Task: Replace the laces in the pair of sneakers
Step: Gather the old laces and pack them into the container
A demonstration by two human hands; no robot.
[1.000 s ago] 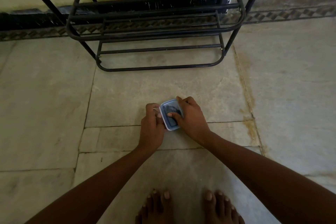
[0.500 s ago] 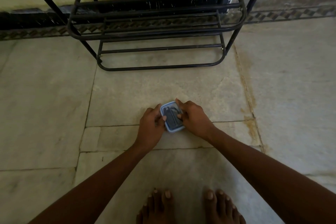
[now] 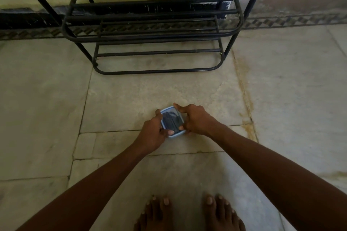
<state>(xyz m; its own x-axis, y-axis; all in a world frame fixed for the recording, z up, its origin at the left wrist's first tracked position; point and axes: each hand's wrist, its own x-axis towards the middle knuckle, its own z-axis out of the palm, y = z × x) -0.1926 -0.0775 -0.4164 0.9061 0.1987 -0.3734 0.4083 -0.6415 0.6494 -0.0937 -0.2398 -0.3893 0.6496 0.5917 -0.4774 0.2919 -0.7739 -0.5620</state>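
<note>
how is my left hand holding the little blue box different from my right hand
The left hand grips the near-left edge of the blue box, thumb at the near corner; the right hand grips the far-right edge, index finger stretched along the far rim. The left hand sits nearer the feet; the right hand sits nearer the black rack. Both curl around the box, which sits low over the stone floor.

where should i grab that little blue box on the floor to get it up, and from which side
Grip the small blue box by its two opposite side walls, coming down from above. It lies flat and low on the floor, so only the sides can be pinched. The left hand and right hand already hold it that way, fingers over its rim.
</note>
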